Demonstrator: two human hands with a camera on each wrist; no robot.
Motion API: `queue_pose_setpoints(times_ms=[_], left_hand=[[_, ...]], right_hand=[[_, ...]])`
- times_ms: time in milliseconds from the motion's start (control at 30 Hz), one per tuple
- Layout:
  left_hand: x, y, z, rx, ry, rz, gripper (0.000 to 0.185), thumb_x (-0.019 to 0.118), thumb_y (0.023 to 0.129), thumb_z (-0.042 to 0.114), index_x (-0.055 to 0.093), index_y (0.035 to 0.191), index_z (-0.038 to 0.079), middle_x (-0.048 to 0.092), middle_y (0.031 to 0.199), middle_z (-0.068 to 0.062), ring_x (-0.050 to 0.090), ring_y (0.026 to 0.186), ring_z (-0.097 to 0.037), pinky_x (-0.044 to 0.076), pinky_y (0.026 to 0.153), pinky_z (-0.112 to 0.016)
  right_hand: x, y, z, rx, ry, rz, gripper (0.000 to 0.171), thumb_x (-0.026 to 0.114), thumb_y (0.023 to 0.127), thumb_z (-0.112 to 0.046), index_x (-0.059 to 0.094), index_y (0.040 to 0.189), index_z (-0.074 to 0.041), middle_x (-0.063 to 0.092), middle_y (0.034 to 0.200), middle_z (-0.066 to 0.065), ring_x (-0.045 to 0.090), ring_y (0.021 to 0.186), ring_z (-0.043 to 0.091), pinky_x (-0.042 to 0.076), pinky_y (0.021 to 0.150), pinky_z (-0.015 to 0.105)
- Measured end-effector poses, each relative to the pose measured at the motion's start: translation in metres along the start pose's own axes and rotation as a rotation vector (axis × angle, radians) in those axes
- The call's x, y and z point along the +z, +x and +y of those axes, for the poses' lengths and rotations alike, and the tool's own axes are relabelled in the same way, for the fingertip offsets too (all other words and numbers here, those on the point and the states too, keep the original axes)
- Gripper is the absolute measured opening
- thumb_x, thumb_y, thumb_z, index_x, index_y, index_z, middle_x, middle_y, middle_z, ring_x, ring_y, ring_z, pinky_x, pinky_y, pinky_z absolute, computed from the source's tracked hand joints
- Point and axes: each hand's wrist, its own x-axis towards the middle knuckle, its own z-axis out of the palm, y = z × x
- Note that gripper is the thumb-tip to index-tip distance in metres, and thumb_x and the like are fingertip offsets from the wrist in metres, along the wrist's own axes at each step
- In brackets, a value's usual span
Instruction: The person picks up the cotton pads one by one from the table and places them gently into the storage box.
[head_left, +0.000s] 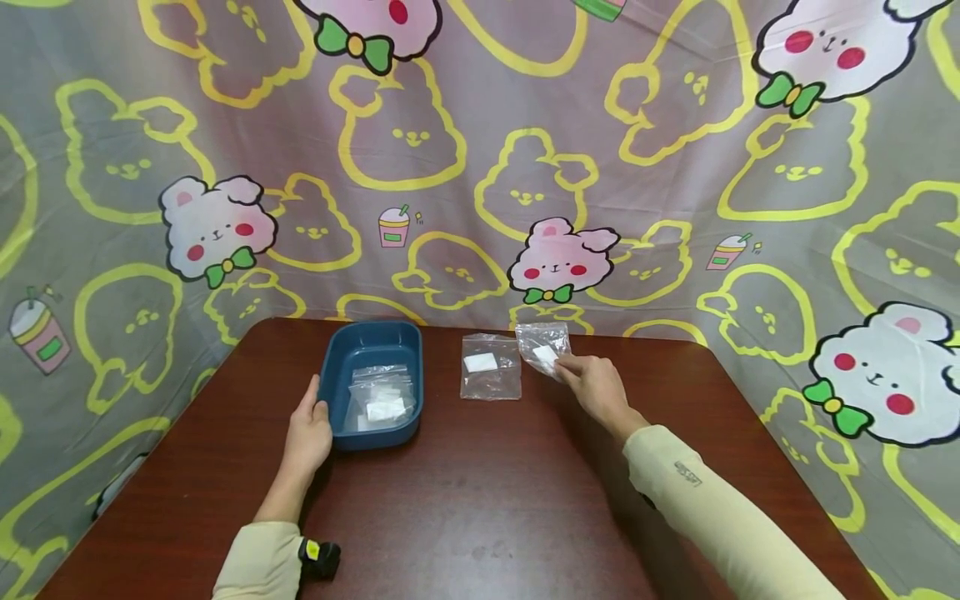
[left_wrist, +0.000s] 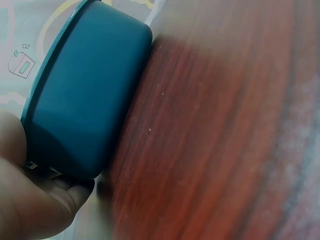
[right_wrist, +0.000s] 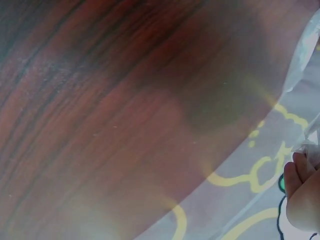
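Observation:
My left hand (head_left: pixel 308 429) grips the near left side of a blue plastic basin (head_left: pixel 333 354); the left wrist view shows the basin's outer wall (left_wrist: pixel 85 95) against the hand (left_wrist: pixel 37 200). Inside the basin lie several clear zip bags (head_left: pixel 381 398) with white pieces in them. At the back of the table, my right hand (head_left: pixel 600 390) pinches the lower right corner of a clear zip bag (head_left: pixel 542 337) holding a white piece. Another such bag (head_left: pixel 491 382) lies flat just left of it. In the right wrist view, the right hand (right_wrist: pixel 302 192) is partly cut off at the edge.
The dark red-brown wooden table (head_left: pixel 465 500) bears all of this. A patterned curtain (head_left: pixel 465 125) hangs close behind the table's back edge and along both sides. Beside my left forearm is a black wrist device (head_left: pixel 320 560).

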Motion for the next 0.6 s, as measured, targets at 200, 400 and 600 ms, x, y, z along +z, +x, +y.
queue_pose_setpoints(times_ms=[200, 400, 600], left_hand=[[0.000, 0.000, 0.000, 0.005, 0.008, -0.001, 0.057, 0.025, 0.110, 0.008, 0.004, 0.162, 0.011, 0.006, 0.167, -0.012, 0.004, 0.152, -0.033, 0.007, 0.121, -0.051], [0.000, 0.000, 0.002, 0.009, 0.022, 0.004, 0.057, 0.026, 0.109, 0.008, 0.005, 0.162, 0.011, 0.007, 0.167, -0.014, 0.006, 0.152, -0.034, 0.008, 0.121, -0.052], [0.000, -0.001, 0.001, 0.014, 0.021, 0.005, 0.057, 0.026, 0.109, 0.008, 0.006, 0.162, 0.011, 0.008, 0.167, -0.015, 0.006, 0.152, -0.035, 0.008, 0.121, -0.052]], right_hand=[[-0.004, 0.001, -0.010, -0.003, 0.035, -0.002, 0.020, 0.076, 0.091, -0.016, 0.080, 0.110, -0.012, 0.073, 0.113, 0.009, 0.070, 0.105, 0.027, 0.055, 0.089, 0.047], [-0.006, -0.002, -0.020, -0.016, 0.082, 0.003, 0.019, 0.076, 0.091, -0.012, 0.080, 0.109, -0.010, 0.073, 0.112, 0.009, 0.070, 0.105, 0.026, 0.055, 0.089, 0.046], [-0.005, -0.005, -0.027, -0.021, 0.107, -0.007, 0.019, 0.076, 0.091, -0.015, 0.080, 0.109, -0.011, 0.073, 0.113, 0.009, 0.069, 0.107, 0.024, 0.055, 0.090, 0.044]])
